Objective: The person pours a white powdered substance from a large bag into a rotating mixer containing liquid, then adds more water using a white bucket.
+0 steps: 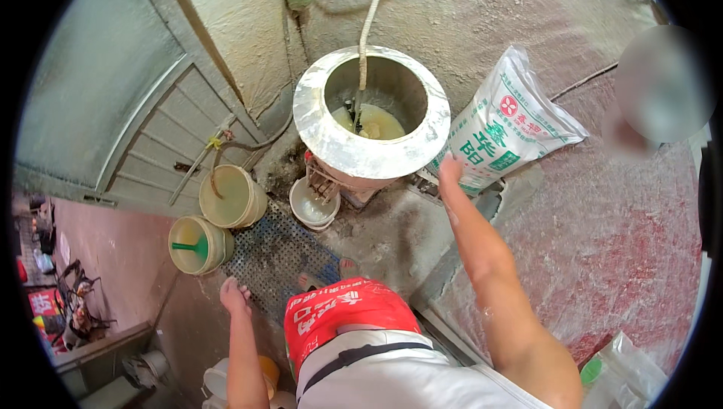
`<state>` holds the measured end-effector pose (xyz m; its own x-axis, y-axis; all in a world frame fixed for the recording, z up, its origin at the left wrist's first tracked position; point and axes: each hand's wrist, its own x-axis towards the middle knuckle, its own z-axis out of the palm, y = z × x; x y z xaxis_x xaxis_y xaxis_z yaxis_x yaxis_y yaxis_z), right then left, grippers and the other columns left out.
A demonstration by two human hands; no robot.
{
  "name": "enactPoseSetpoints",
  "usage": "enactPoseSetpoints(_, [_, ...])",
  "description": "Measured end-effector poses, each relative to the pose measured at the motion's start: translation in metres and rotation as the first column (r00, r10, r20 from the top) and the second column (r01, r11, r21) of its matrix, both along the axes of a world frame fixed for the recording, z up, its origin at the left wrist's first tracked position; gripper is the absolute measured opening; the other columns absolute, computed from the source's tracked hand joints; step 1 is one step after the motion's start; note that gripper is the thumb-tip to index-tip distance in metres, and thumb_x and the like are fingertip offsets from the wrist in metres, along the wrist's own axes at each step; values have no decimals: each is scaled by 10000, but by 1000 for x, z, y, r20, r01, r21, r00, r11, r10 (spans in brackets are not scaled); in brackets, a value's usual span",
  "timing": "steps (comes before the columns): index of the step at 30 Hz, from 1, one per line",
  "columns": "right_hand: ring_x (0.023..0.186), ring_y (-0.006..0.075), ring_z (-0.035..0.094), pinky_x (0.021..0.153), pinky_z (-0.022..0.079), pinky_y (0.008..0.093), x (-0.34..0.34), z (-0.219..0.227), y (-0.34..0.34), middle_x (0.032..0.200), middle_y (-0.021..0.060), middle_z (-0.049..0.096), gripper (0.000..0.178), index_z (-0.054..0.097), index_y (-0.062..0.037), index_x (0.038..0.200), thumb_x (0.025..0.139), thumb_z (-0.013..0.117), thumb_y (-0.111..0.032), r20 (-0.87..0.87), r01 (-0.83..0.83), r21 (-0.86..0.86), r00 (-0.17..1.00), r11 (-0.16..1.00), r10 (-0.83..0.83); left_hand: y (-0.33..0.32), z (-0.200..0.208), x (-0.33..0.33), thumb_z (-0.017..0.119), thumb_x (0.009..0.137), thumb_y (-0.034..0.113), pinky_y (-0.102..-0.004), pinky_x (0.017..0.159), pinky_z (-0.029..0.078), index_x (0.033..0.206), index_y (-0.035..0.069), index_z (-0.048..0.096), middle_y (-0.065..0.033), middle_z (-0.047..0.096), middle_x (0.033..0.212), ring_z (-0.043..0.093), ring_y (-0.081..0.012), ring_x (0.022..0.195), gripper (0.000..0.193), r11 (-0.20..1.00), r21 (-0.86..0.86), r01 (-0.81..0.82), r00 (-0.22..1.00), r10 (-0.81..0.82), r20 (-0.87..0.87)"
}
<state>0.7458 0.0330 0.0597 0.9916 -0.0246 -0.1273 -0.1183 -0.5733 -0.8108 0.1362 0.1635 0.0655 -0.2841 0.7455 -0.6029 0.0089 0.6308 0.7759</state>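
Observation:
My left hand [236, 294] hangs low on the left, its fingers loosely bent and apart, with nothing visible in it. Closest to it is a pale bucket [218, 247] with a green-handled tool [192, 246] inside. My right arm reaches forward, and my right hand [450, 171] is at the lower left edge of a white printed sack [520, 126] with green and red markings. Its fingers are too hidden to show a grip. Beside that hand stands a round metal drum [316, 126] with a wide pale rim, holding cloudy yellowish liquid [380, 124]. A whitish hose [370, 17] runs down into the drum.
Another bucket [256, 198] of cloudy liquid stands by the grey door [151, 130], a hose in it. A small white bucket [312, 213] sits beneath the drum. A perforated mat [275, 251] covers wet floor. Plastic bags [625, 371] lie lower right.

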Motion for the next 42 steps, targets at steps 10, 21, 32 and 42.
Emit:
enactPoseSetpoints(10, [1099, 399, 439, 932, 343, 411, -22, 8, 82, 1198, 291, 431, 506, 348, 96, 1214, 889, 361, -293, 2, 326, -65, 945, 943, -327, 88, 53, 208, 494, 849, 134, -222, 469, 457, 1074, 28, 519, -41, 524, 840, 537, -120, 625, 249, 955, 57, 290, 942, -296, 160])
enactPoseSetpoints(21, [1113, 407, 421, 941, 333, 429, -35, 30, 98, 1236, 266, 408, 495, 347, 67, 1234, 901, 327, -298, -33, 312, -160, 947, 936, -321, 129, -35, 359, 348, 906, 332, -360, 799, 384, 1125, 7, 453, -85, 517, 967, 490, -225, 874, 406, 965, 99, 241, 966, -249, 71])
enactPoseSetpoints(32, [1138, 385, 406, 960, 320, 402, -30, 25, 96, 1245, 271, 399, 496, 345, 82, 1234, 899, 328, -284, -39, 318, -125, 945, 940, -324, 111, -29, 418, 270, 910, 405, -409, 900, 345, 1160, -44, 462, -243, 476, 1164, 454, -378, 1058, 548, 978, 150, 144, 987, -131, -89])
enactPoseSetpoints(42, [1138, 379, 406, 953, 320, 403, -28, 20, 95, 1241, 268, 403, 490, 360, 83, 1223, 897, 333, -281, 5, 326, -132, 945, 936, -328, 111, -3, 425, 250, 897, 470, -388, 880, 362, 1115, -77, 486, -255, 514, 1110, 485, -373, 1019, 635, 985, 101, 140, 961, -111, -254])
